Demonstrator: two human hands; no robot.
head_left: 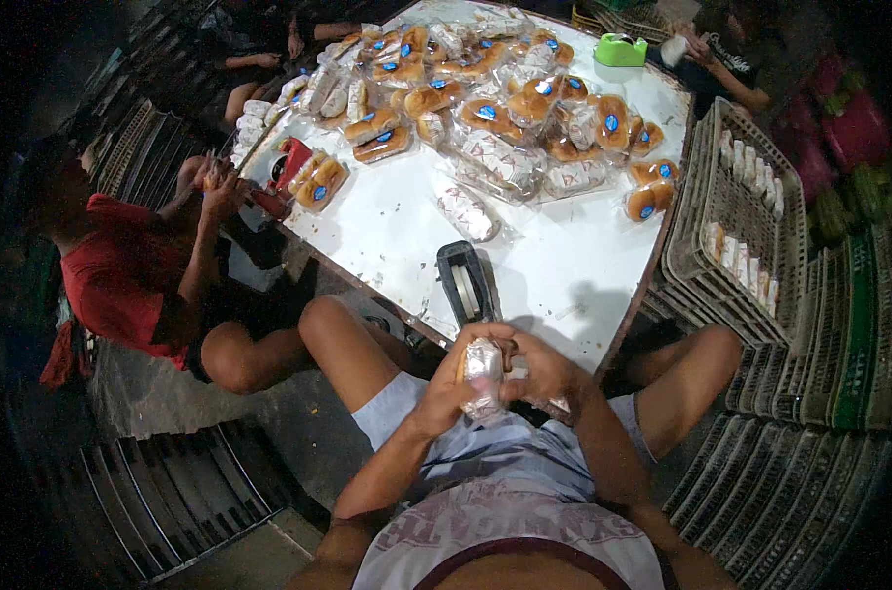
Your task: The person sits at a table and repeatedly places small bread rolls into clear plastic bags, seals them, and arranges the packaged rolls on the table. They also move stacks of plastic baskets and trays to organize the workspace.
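Note:
Above my lap, at the near edge of the table, my left hand (pixel 444 393) and my right hand (pixel 552 366) are closed around a bread roll in a clear, shiny plastic wrapper (pixel 483 379). The left fingers wrap its left side; the right fingers pinch at its right side, where crumpled plastic shows. Some fingertips are hidden behind the pack. Just beyond my hands stands a black tape dispenser (pixel 462 283) with a pale roll of tape. A single wrapped roll with print on its wrapper (pixel 467 212) lies farther up the white table (pixel 377 241).
A heap of packaged bread rolls (pixel 485 118) covers the far table. A green tape dispenser (pixel 620 50) sits at the far right. Stacked crates (pixel 696 211) with wrapped rolls stand right. A co-worker in a red shirt (pixel 121 275) sits left beside a red tape dispenser (pixel 287 172).

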